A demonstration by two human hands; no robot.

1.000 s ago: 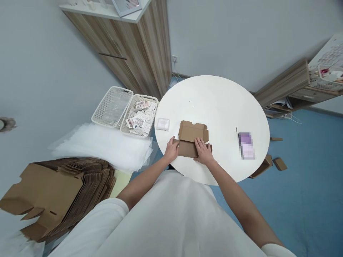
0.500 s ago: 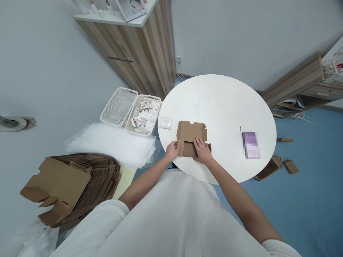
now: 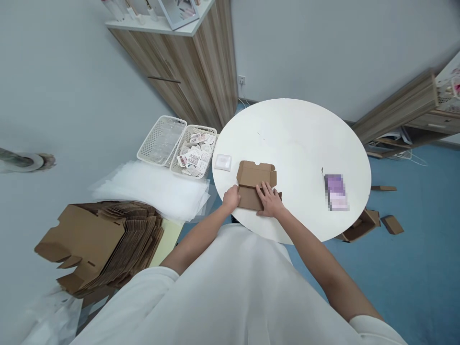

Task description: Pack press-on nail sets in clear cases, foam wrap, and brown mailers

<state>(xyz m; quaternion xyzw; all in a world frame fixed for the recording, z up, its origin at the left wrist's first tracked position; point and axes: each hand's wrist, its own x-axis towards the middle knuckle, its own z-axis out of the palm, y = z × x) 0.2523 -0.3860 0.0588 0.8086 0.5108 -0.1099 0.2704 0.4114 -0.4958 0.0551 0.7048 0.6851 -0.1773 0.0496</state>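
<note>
A partly folded brown cardboard mailer box lies near the front edge of the round white table, its lid flap spread away from me. My left hand is closed on the box's left side, fingertips hidden at the edge. With fingers spread, my right hand lies flat across the front right part of the box. Left of the box sits a small white packet.
Purple and pink boxes, pixelated, lie on the table's right. On the left are two white baskets, translucent plastic sheets and stacked flat cardboard boxes. Cardboard pieces rest on the blue floor at right.
The cut-out gap at the front of the box has closed over with cardboard. My left hand's fingers have curled in at the left edge; my right hand has shifted slightly left.
</note>
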